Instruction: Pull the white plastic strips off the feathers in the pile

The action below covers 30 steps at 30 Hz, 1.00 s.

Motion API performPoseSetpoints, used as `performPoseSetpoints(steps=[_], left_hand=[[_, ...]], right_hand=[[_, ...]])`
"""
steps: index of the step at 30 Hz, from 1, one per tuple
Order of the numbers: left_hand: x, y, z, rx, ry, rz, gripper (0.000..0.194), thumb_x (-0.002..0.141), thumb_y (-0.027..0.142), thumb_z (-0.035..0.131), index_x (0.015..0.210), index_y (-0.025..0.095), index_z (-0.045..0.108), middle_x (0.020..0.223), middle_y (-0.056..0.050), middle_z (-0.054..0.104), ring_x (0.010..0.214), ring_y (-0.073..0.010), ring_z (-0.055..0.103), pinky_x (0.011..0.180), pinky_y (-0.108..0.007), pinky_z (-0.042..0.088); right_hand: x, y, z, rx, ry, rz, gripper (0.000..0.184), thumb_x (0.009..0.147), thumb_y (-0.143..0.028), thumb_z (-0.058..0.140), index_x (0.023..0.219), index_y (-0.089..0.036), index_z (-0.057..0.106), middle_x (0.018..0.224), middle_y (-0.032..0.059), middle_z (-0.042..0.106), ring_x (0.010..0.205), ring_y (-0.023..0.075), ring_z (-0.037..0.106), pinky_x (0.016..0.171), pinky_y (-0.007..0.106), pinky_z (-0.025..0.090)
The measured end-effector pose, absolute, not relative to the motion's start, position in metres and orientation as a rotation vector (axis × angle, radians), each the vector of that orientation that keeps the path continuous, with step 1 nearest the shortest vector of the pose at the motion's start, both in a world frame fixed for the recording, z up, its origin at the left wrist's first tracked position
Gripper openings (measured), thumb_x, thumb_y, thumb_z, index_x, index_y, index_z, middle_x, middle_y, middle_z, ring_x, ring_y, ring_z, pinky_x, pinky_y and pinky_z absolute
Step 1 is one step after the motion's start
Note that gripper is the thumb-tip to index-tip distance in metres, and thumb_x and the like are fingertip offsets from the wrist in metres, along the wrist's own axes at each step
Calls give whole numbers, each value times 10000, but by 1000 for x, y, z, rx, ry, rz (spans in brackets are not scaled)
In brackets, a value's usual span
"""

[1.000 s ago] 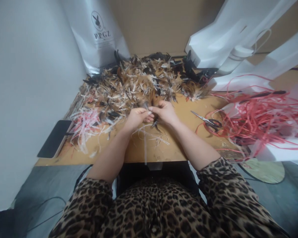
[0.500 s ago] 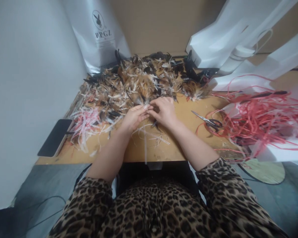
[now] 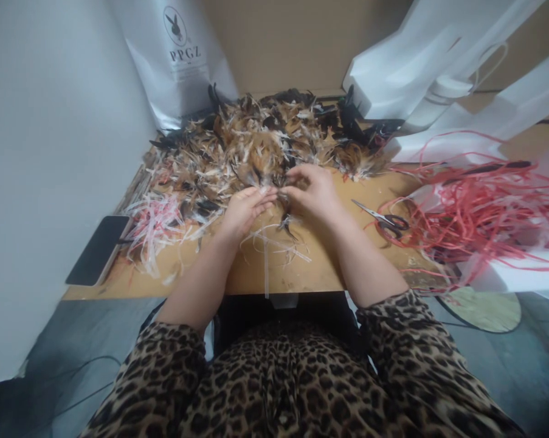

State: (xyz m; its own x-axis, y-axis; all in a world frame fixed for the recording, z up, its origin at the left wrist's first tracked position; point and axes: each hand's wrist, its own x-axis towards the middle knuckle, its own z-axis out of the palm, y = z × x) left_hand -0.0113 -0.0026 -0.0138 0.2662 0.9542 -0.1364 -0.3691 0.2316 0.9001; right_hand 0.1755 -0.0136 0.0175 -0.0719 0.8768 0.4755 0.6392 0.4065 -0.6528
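Observation:
My left hand (image 3: 245,210) pinches a small bunch of feathers (image 3: 256,177) between thumb and fingers at the front edge of a big feather pile (image 3: 256,143). Close beside its fingertips, my right hand (image 3: 314,191) curls with thumb and forefinger drawn toward each other. What lies between those right fingertips is too small to make out. Below the hands, a few dark feathers (image 3: 286,224) and thin white strips (image 3: 265,261) rest on the wooden table (image 3: 310,277).
Scissors (image 3: 386,219) lie right of my hands, beside a tangle of red plastic ribbon (image 3: 488,207). To the left are pink and white strips (image 3: 153,228) and a phone (image 3: 98,250). A printed white bag (image 3: 187,73) stands behind, near the wall.
My right hand has shifted slightly right, away from the left fingertips, and its fingers have parted a little. The left hand keeps its pinch. The view has tilted slightly.

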Motion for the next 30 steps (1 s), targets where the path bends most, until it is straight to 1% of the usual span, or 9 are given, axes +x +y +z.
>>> performPoseSetpoints(steps=[2,6,9,14,17,22,26,28,30], left_hand=[[-13,-1,-10,857,864,1106,162,788,265,723,870,128,701,983,-91,752,847,-114,711,762,-205,525],[-16,2,-5,844,883,1125,133,807,244,701,861,124,686,946,-84,756,785,-97,712,693,-179,521],[-18,4,-2,851,866,1155,128,809,240,698,863,125,682,914,-72,757,741,-86,706,649,-165,517],[-20,3,0,865,840,1161,109,817,232,688,852,129,682,883,-57,756,695,-75,693,611,-153,511],[-20,1,1,870,853,1146,109,816,234,690,846,130,681,892,-59,754,688,-74,690,604,-154,511],[-19,0,1,863,857,1127,103,818,225,691,849,127,680,886,-58,751,676,-68,685,598,-151,509],[-18,0,0,876,871,1107,110,813,229,697,847,125,679,888,-59,751,674,-70,686,588,-148,504],[-18,0,0,877,860,1102,117,810,234,702,848,126,680,881,-57,751,670,-69,685,584,-145,501],[-18,0,0,873,843,1106,118,808,233,703,851,125,680,867,-53,751,665,-68,684,580,-144,500]], right_hand=[[188,-11,24,-1303,-1608,492,178,730,-316,699,840,-177,691,824,46,679,780,189,577,767,338,416],[203,-9,29,-1346,-1582,815,150,684,-298,705,696,-149,695,640,15,639,603,129,525,626,285,405],[205,-9,25,-1388,-1795,1030,109,638,-260,729,647,-153,708,602,4,647,564,112,522,613,274,405],[204,-9,19,-1424,-1998,1122,49,611,-198,753,650,-181,727,590,-12,658,545,106,534,580,256,395],[199,-11,18,-1368,-2121,1065,72,637,-173,732,702,-201,745,624,-13,660,572,113,543,590,260,400],[184,-19,15,-1325,-2410,608,149,664,-134,702,720,-259,761,756,19,648,726,152,541,714,305,394],[172,-25,11,-1353,-2529,422,198,682,-123,678,782,-271,763,828,53,645,787,178,536,716,315,375],[168,-26,10,-1377,-2558,368,166,687,-109,659,737,-240,748,831,70,654,796,184,539,700,315,362],[168,-25,11,-1405,-2517,361,129,677,-97,651,655,-206,716,777,72,656,759,177,535,686,313,353]])
